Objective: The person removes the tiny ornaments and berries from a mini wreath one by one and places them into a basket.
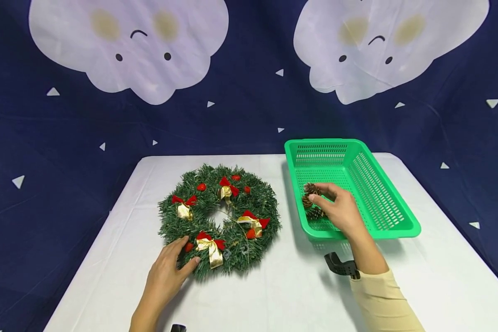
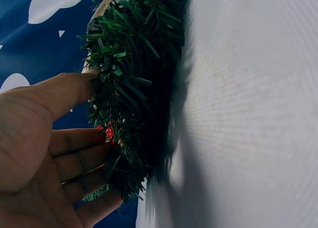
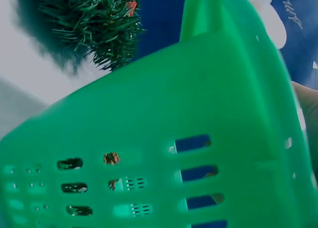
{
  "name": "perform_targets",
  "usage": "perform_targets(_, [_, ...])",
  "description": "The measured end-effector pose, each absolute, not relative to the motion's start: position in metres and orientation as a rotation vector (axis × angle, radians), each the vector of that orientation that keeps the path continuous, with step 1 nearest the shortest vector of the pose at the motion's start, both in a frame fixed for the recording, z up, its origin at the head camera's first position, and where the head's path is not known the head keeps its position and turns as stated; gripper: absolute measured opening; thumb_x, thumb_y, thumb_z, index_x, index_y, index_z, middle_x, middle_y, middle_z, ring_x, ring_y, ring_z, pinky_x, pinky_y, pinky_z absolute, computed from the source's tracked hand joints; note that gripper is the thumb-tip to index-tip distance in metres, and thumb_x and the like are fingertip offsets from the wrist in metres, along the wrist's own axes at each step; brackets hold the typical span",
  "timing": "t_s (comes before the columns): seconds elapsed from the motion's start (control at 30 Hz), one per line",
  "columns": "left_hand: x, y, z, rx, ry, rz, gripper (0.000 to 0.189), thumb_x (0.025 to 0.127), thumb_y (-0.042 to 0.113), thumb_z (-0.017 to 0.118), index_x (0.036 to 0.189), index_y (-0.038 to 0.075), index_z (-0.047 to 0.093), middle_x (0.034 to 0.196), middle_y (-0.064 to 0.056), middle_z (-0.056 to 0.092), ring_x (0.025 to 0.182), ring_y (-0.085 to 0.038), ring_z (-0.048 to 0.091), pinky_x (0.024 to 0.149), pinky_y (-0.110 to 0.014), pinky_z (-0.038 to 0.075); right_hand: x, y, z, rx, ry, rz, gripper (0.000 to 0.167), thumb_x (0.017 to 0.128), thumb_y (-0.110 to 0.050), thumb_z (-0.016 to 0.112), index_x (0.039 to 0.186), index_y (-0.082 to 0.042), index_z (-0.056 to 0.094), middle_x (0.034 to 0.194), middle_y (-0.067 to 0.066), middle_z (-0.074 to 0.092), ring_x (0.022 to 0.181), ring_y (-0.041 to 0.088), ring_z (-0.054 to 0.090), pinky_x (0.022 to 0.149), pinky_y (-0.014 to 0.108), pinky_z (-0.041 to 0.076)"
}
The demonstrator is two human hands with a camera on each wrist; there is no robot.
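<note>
A green wreath point(image 1: 172, 212) with red and gold bows and red berries lies flat on the white table. My left hand point(image 1: 164, 272) rests on its front left edge, thumb and fingers spread. In the left wrist view, the fingertips reach into the wreath's needles point(image 2: 134, 54). My right hand point(image 1: 338, 205) is inside the green basket point(image 1: 392, 193), at its near left corner. Its thumb and fingers pinch a brown pine cone point(image 1: 307, 201). Another pine cone point(image 1: 315, 213) lies beneath it. The basket wall point(image 3: 149, 99) hides most of this hand in the right wrist view.
The white table point(image 1: 240, 299) stands against a dark blue backdrop point(image 1: 249, 110) printed with clouds and triangles. The basket sits at the table's right, the wreath left of it, with a strip of tablecloth between.
</note>
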State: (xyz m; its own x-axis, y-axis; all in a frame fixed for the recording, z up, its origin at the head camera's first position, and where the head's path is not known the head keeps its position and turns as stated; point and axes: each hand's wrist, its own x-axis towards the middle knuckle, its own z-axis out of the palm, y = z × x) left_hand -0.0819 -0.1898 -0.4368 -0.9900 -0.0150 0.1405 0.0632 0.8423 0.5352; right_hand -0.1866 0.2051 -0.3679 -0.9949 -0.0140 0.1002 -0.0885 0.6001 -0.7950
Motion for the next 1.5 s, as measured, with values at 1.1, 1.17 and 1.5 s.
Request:
perform_targets(1.1, [-0.082,-0.190,-0.436,-0.044,-2.890,-0.841,0.066,0.085,0.039,0.068,0.138,0.005,0.048,0.138,-0.020,0.051,0.129,-0.038,0.045,0.100,-0.058,0.041,-0.201,0.236,-0.374,0.054,-2.929,1.103,0.060,0.091,-0.048,0.057,0.134,-0.006,0.051,0.131,0.026,0.055,0.120,0.044,0.051,0.088,0.054,0.049])
perform_targets(1.17, [-0.082,-0.190,-0.436,-0.043,-2.892,-0.842,0.066,0.085,0.039,0.068,0.138,0.005,0.048,0.138,-0.020,0.051,0.129,-0.038,0.045,0.100,-0.058,0.041,-0.200,0.237,-0.373,0.047,-2.933,1.106,0.060,0.091,-0.048,0.056,0.134,-0.006,0.051,0.132,0.026,0.054,0.120,0.044,0.050,0.087,0.053,0.049])
perform_targets(1.5, [-0.081,-0.190,-0.436,-0.039,-2.884,-0.849,0.066,0.085,0.039,0.068,0.138,0.006,0.048,0.138,-0.020,0.052,0.129,-0.038,0.045,0.101,-0.058,0.041,-0.200,0.241,-0.375,0.038,-2.901,1.094,0.058,0.093,-0.044,0.055,0.135,-0.005,0.049,0.132,0.022,0.056,0.121,0.044,0.050,0.089,0.053,0.048])
